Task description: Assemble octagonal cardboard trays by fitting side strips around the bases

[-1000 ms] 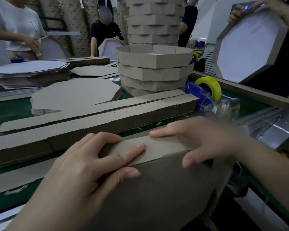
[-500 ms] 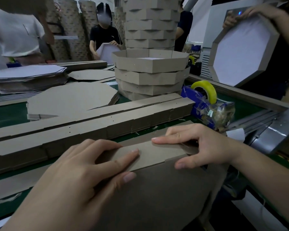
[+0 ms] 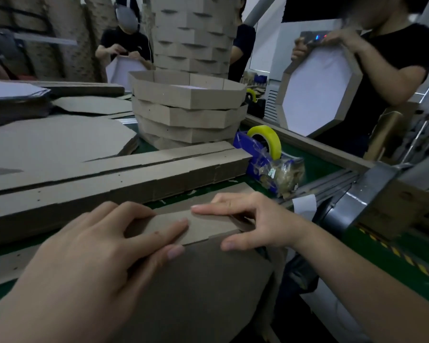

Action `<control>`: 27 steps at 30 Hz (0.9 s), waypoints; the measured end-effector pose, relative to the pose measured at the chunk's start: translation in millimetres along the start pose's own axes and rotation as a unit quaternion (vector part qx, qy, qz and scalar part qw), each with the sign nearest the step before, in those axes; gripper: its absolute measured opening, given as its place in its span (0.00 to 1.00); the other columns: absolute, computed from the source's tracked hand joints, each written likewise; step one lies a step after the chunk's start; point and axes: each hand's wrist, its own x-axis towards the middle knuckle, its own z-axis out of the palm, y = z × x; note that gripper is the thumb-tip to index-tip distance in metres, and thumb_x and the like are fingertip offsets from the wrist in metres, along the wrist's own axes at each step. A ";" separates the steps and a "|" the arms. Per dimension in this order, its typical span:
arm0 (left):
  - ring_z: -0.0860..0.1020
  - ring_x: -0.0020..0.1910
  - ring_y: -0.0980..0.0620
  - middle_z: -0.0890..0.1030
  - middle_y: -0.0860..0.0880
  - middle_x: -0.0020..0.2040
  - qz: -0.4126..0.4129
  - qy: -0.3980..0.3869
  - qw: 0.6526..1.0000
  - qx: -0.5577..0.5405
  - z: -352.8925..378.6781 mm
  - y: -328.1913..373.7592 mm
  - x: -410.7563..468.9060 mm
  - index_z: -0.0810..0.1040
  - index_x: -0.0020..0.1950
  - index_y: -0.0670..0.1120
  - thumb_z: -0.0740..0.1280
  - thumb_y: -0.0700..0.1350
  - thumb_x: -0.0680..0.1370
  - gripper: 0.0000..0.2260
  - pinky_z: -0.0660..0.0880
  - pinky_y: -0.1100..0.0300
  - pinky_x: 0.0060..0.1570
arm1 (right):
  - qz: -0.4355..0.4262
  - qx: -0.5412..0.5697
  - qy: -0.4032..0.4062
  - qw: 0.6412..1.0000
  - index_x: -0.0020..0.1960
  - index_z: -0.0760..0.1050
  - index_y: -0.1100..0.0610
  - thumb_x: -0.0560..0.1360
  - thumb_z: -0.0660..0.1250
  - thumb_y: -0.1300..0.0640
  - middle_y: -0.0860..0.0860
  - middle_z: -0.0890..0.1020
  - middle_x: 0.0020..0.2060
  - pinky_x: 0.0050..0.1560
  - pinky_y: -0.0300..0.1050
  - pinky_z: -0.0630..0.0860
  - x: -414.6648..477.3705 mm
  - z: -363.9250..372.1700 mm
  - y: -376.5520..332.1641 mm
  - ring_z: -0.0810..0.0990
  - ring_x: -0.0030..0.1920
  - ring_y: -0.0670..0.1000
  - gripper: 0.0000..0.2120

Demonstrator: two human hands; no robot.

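The stack of brown octagonal cardboard trays (image 3: 188, 112) stands mid-table, and its top tray shows a white base panel (image 3: 195, 87) lying inside the walls; what the lower trays hold cannot be seen. Right of the stack, another person holds up a single octagonal tray with a white inner face (image 3: 315, 92), nothing in it. In front of the stack lies a long pile of flat brown cardboard strips (image 3: 109, 179), and nearer the wearer than that pile is the work piece: a brown cardboard side strip (image 3: 208, 227) folded over the upper edge of a tilted brown octagonal base (image 3: 196, 293). The left hand (image 3: 104, 248) lies flat, fingers straight and a little spread, index on the strip and thumb on the base. The right hand (image 3: 253, 219) pinches the strip's edge, index on top, thumb on the near face, the other fingers bent behind. A blue tape dispenser with a yellow roll (image 3: 263, 142) sits just right of the stack's foot, and flat brown octagonal sheets (image 3: 47, 142) lie to the stack's left. Since half a second ago the right hand has slid left along the strip, so its index tip now passes the left index tip, and the person with the single tray shows more fully.
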 end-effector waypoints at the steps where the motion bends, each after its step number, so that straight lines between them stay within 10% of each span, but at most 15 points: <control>1: 0.78 0.43 0.48 0.80 0.52 0.49 -0.007 -0.021 0.999 0.029 1.2 -4.1 3.9 0.79 0.60 0.62 0.52 0.62 0.78 0.19 0.77 0.51 0.35 | 0.007 0.008 -0.005 1.000 0.72 0.70 0.52 0.72 0.72 0.51 0.51 0.77 0.57 0.61 0.47 0.72 -0.2 0.1 1.2 0.76 0.59 0.53 0.29; 7: 0.77 0.46 0.48 0.78 0.54 0.52 -0.025 -0.057 0.998 0.014 16.2 -18.1 -4.1 0.75 0.63 0.66 0.51 0.64 0.79 0.18 0.76 0.47 0.39 | 0.021 0.005 0.044 0.999 0.67 0.74 0.43 0.75 0.65 0.42 0.47 0.78 0.60 0.56 0.42 0.74 -6.9 -15.7 4.0 0.77 0.58 0.50 0.20; 10: 0.75 0.47 0.50 0.76 0.57 0.53 -0.029 -0.062 0.998 0.003 18.0 -23.7 -3.3 0.70 0.66 0.70 0.51 0.66 0.79 0.17 0.76 0.48 0.40 | 0.049 -0.005 0.280 0.959 0.52 0.82 0.43 0.78 0.64 0.49 0.45 0.84 0.46 0.44 0.40 0.78 -12.7 -53.4 7.9 0.80 0.43 0.47 0.09; 13: 0.75 0.47 0.50 0.76 0.58 0.52 -0.026 -0.064 0.998 0.006 21.0 -24.3 -2.5 0.68 0.66 0.71 0.51 0.66 0.78 0.17 0.76 0.48 0.40 | 0.193 -0.097 0.488 0.846 0.41 0.83 0.46 0.76 0.67 0.52 0.42 0.83 0.41 0.43 0.42 0.75 -15.6 -102.3 29.8 0.78 0.41 0.43 0.09; 18: 0.75 0.47 0.51 0.76 0.59 0.53 -0.024 -0.060 0.998 -0.011 18.9 -20.8 -5.6 0.69 0.66 0.70 0.51 0.66 0.79 0.17 0.76 0.48 0.40 | 0.461 -0.083 0.429 0.772 0.50 0.80 0.57 0.75 0.65 0.50 0.53 0.76 0.39 0.35 0.43 0.67 -23.3 -146.0 74.0 0.71 0.36 0.50 0.12; 27: 0.75 0.48 0.51 0.75 0.59 0.54 -0.038 -0.064 0.997 -0.002 18.6 -23.0 -7.5 0.68 0.66 0.72 0.50 0.66 0.78 0.17 0.75 0.48 0.41 | 0.446 0.178 0.394 0.784 0.40 0.75 0.55 0.73 0.71 0.59 0.48 0.76 0.36 0.37 0.40 0.72 -30.3 -164.0 76.1 0.66 0.27 0.43 0.05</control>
